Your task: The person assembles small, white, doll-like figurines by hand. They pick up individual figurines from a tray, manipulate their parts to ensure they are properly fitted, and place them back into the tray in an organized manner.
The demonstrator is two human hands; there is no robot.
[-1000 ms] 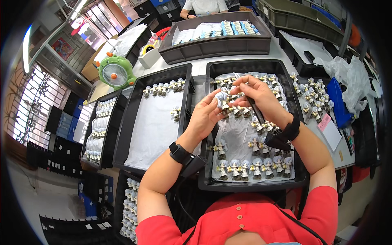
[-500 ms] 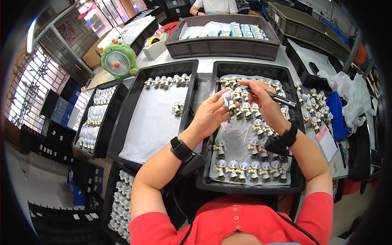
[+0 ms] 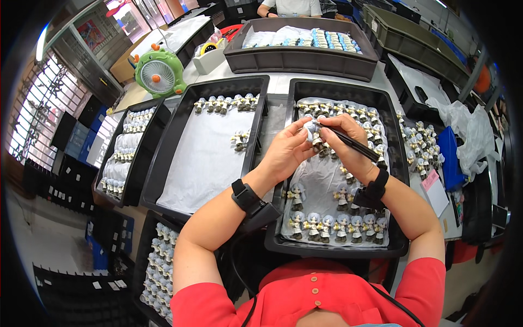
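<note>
Above the right black tray (image 3: 338, 249), my left hand (image 3: 287, 150) pinches a small figurine (image 3: 312, 131) with pale silvery hair. Between the fingers of my right hand (image 3: 350, 143) is a black pen-shaped tool (image 3: 358, 146). Its tip end is at the figurine's head; whether it touches, I cannot tell. Rows of similar figurines (image 3: 341, 226) in white and gold lie on a crinkled liner in the tray beneath my hands. To the left, another black tray (image 3: 150, 180) holds a few figurines (image 3: 226, 103) along its far end and a couple by its right wall.
A narrow tray of figurines (image 3: 126, 155) stands far left, another (image 3: 159, 267) lower left. Loose figurines (image 3: 424, 144) lie right, beside a blue bin (image 3: 451, 152) and plastic bag (image 3: 473, 136). A green fan (image 3: 159, 73) and large grey crate (image 3: 299, 61) stand beyond; a person (image 3: 289, 7) sits behind.
My right hand has drawn in close to my left, bringing the pen-shaped tool's tip end to the figurine's head. The tool is tilted more steeply. The whole view has shifted slightly.
</note>
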